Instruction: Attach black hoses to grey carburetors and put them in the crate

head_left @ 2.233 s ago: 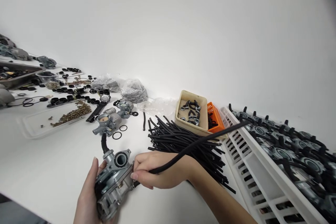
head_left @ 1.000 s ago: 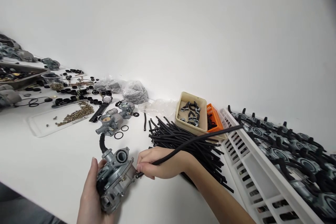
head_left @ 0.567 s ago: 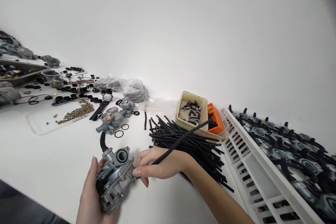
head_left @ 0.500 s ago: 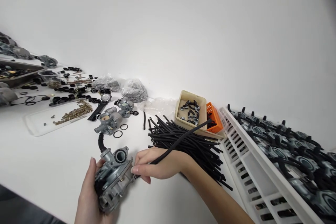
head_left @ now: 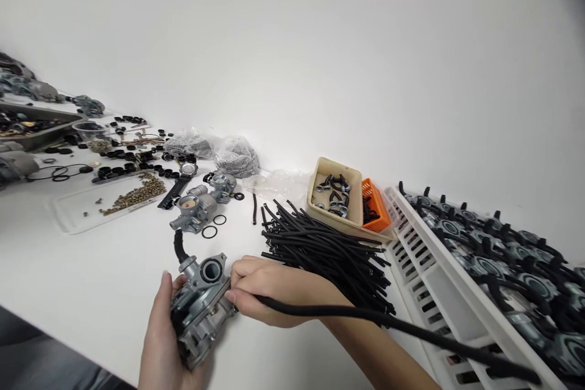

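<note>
My left hand (head_left: 159,329) is wrapped round a metal carburetor (head_left: 201,301), its round bore facing up and a short black elbow tube rising from its top. My right hand (head_left: 269,292) pinches the near end of a long black rubber hose (head_left: 365,312) against the carburetor's right side. The fingers hide the point where hose and metal come together, so I cannot tell whether they are joined. The free length of hose runs across my right wrist toward the lower right. Behind that wrist lies a pile of similar black hoses (head_left: 315,244).
Two carburetors (head_left: 196,210) and some O-rings (head_left: 209,232) lie beyond my hands. A white lid (head_left: 68,219) bears brass fittings (head_left: 139,193). A cream bin (head_left: 320,213) and an orange basket (head_left: 381,210) stand behind the hoses. At right, a white crate (head_left: 461,311) holds many carburetors.
The hose's free end has swung down and to the right, from over the cream bin to across the white crate. Both hands keep their holds; the view has shifted slightly.
</note>
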{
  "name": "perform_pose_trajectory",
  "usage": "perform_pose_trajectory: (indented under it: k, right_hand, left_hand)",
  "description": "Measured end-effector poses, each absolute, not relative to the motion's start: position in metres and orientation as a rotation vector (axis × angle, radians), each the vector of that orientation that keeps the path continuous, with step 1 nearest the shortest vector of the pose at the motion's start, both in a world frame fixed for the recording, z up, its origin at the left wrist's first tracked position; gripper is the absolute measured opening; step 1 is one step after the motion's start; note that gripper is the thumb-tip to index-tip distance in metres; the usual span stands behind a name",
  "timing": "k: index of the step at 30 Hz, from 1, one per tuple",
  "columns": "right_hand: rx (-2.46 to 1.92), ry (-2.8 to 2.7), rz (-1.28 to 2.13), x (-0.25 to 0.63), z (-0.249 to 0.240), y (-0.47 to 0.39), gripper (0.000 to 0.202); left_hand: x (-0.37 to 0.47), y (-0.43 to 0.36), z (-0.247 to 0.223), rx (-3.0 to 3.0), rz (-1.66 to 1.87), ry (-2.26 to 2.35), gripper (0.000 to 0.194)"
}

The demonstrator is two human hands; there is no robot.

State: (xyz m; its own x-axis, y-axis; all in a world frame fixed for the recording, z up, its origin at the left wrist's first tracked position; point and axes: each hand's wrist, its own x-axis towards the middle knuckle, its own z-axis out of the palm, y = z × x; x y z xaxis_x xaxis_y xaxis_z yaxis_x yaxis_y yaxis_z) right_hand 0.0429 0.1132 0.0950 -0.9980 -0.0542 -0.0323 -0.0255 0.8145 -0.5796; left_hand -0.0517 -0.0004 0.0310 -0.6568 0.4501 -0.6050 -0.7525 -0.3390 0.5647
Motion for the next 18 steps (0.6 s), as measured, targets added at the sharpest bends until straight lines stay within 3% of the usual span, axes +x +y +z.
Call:
perform_pose_trajectory:
  k: [6, 13, 18]
  right_hand:
    - [-0.099, 3.036, -0.69, 0.042, 0.092, 0.107, 0.028]
    - [0.033, 2.912, -1.092, 0.041, 0.088, 0.115, 0.029]
    - [-0.026, 2.872, -1.177, 0.042, 0.086, 0.119, 0.027]
  left_hand:
    - [-0.052, -0.001, 0.033, -0.459, 2.018, 1.087, 0.021]
    - [-0.052, 0.0, 0.031, -0.43, 2.063, 1.022, 0.025]
    - [-0.052, -0.001, 0.029, -0.467, 2.066, 1.011, 0.024]
